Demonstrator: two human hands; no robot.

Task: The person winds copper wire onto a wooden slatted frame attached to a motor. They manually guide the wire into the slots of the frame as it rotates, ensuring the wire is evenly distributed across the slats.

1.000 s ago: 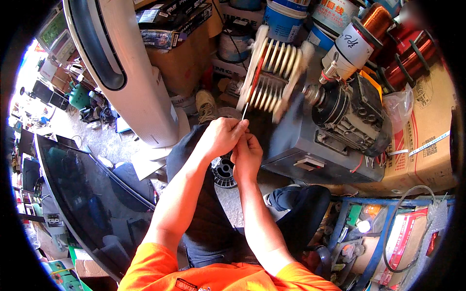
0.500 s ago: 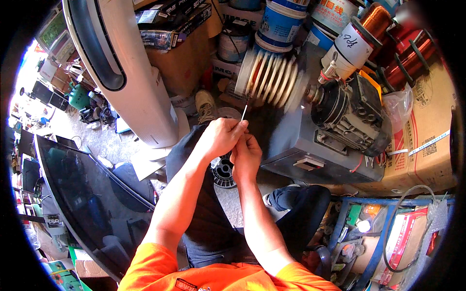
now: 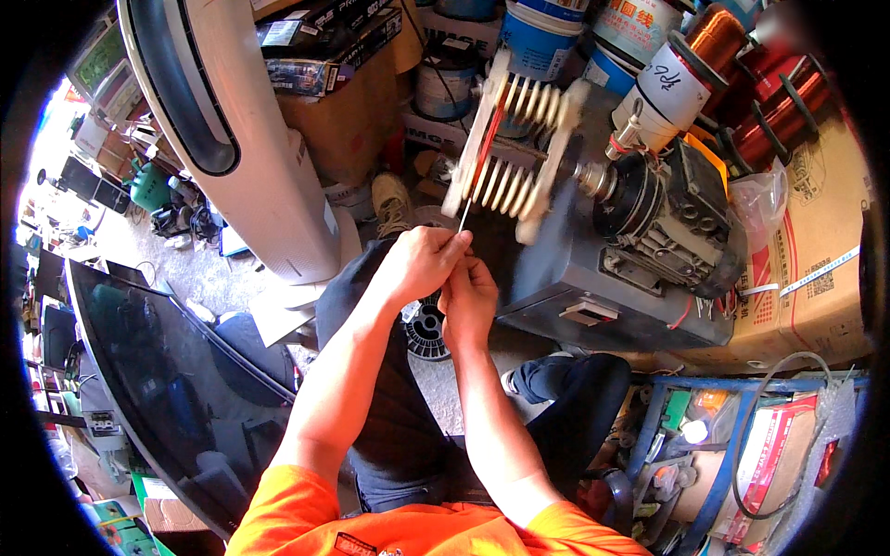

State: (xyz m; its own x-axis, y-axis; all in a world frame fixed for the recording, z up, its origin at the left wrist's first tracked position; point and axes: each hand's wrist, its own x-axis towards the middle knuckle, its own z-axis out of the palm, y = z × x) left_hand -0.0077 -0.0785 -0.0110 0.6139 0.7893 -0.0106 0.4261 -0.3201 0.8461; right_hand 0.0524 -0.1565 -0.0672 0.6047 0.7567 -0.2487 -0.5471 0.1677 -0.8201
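My left hand (image 3: 425, 259) pinches a thin white strand (image 3: 464, 219) that runs up to a pale, ribbed winding former (image 3: 510, 185). My right hand (image 3: 468, 298) is closed on the same strand just below my left. Red wire lies along the former's left side. The former sits on the shaft of a dark electric motor (image 3: 663, 222), mounted on a grey metal box (image 3: 556, 296). A black spool (image 3: 428, 335) stands beneath my hands, partly hidden by them.
A tall white appliance (image 3: 260, 222) and a dark glass panel (image 3: 148, 371) are at left. Tubs (image 3: 538, 51), copper wire spools (image 3: 774, 120) and a cardboard box (image 3: 816, 306) crowd the back and right. A blue-framed rack (image 3: 742, 417) of clutter is lower right.
The former has turned, blurred half a second ago and now seen at another angle. My hands stay in about the same place on the strand.
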